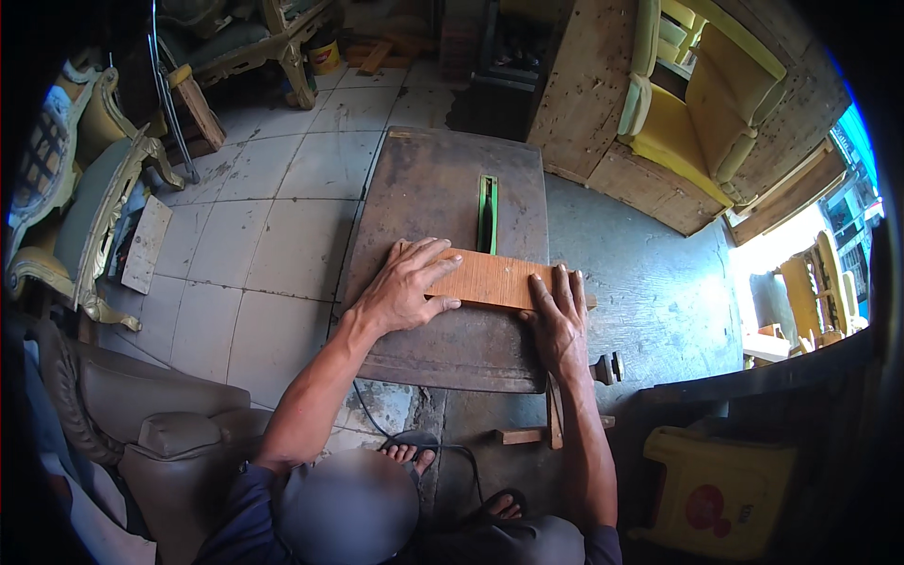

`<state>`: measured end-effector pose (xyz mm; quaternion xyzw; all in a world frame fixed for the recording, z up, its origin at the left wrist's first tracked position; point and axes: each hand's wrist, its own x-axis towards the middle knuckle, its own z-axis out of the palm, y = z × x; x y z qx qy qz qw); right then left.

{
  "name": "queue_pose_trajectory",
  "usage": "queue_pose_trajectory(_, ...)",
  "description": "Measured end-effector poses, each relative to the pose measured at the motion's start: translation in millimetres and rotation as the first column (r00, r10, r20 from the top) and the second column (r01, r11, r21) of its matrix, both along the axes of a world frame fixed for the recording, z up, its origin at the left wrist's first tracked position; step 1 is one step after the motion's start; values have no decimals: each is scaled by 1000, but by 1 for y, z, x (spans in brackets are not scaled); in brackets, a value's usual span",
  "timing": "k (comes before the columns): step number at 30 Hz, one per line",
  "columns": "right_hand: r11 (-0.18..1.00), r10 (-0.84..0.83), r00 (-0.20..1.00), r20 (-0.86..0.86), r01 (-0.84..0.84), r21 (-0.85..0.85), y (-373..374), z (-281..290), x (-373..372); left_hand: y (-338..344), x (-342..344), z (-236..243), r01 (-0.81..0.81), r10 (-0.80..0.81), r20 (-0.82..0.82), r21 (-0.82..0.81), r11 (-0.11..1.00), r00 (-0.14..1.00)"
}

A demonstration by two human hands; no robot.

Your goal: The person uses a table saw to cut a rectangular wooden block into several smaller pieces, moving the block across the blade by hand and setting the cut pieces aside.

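Observation:
A reddish-brown wooden board (pixel 490 280) lies crosswise on a dark, worn table top (pixel 424 202), just in front of a green-edged slot (pixel 488 215) like that of a table saw. The slot's inside is too dark to make out a blade. My left hand (pixel 411 281) holds the board's left end, fingers over the top and thumb along the near edge. At the other end, my right hand (pixel 561 315) grips the board with its fingers on top and the thumb at the near side. Both hands partly hide the board's ends.
A dark knob (pixel 610 367) sticks out at the table's right side. Below, wood offcuts (pixel 524 436) and a black cord (pixel 461 448) lie near my feet. Carved chair frames (pixel 113 221) stand left, a brown padded seat (pixel 193 452) lower left, and a yellow plastic stool (pixel 720 490) lower right.

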<state>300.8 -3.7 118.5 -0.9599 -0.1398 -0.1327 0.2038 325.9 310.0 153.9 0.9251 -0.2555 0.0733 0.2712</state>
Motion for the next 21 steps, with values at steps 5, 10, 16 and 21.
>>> queue_pose_trajectory(5, 1000, 13, 1000, 7, -13, -3, -1, -1, 4, -1, 1, 3, -5, 5, -5, 14, 1000, 1000)
queue_pose_trajectory(10, 1000, 2, 1000, -8, -2, -1, 1, 3, 6, -2, 3, 2, -32, 33, -6, 28, 999, 999)
queue_pose_trajectory(16, 1000, 4, 1000, 5, -4, 7, 1, 3, 10, -2, 8, 5, -24, 25, -19, 27, 999, 1000)
queue_pose_trajectory(21, 1000, -4, 1000, -3, 5, 16, -1, 2, 12, -4, 13, 3, -8, 7, 21, 14, 1000, 1000)
